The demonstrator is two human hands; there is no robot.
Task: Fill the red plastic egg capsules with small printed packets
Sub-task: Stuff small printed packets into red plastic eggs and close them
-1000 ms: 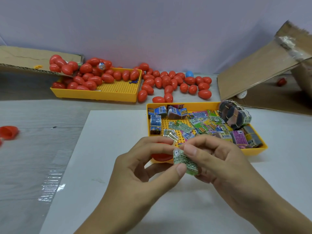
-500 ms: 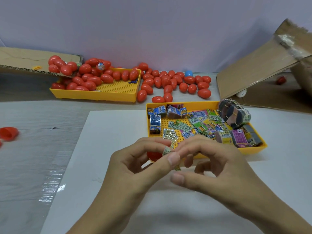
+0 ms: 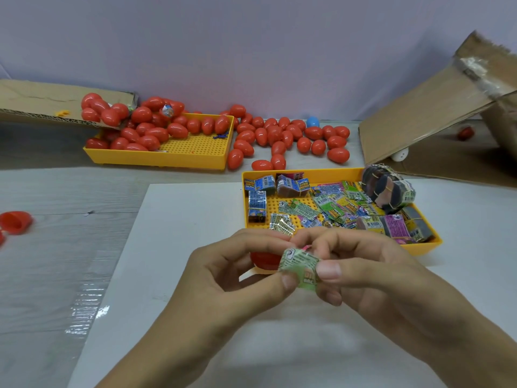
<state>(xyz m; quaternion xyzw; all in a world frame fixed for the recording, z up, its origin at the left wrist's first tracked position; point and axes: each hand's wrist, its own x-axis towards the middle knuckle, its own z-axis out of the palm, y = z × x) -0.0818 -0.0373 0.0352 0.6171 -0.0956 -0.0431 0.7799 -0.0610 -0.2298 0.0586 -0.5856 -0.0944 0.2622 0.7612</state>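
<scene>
My left hand [image 3: 223, 273] holds a red egg capsule half [image 3: 264, 260] in its curled fingers, and its thumb presses a green printed packet [image 3: 300, 268]. My right hand [image 3: 372, 273] pinches the same packet, which is bent into a curve right beside the capsule half. Behind my hands a yellow tray [image 3: 428, 247] holds several small printed packets [image 3: 330, 208] and rubber-banded bundles [image 3: 387, 190]. Several closed red eggs [image 3: 282, 137] lie at the back of the table.
A second yellow tray [image 3: 195, 156] at the back left holds more red eggs, partly under a cardboard flap [image 3: 42, 100]. An open cardboard box [image 3: 436, 116] stands at the right. A loose red capsule half [image 3: 15, 221] lies at the far left. My hands work over a white sheet [image 3: 181, 247].
The packet, flat a second ago, was tucked between my fingers and is now curled up, pinched by both thumbs beside the red capsule half. My hands stayed in place.
</scene>
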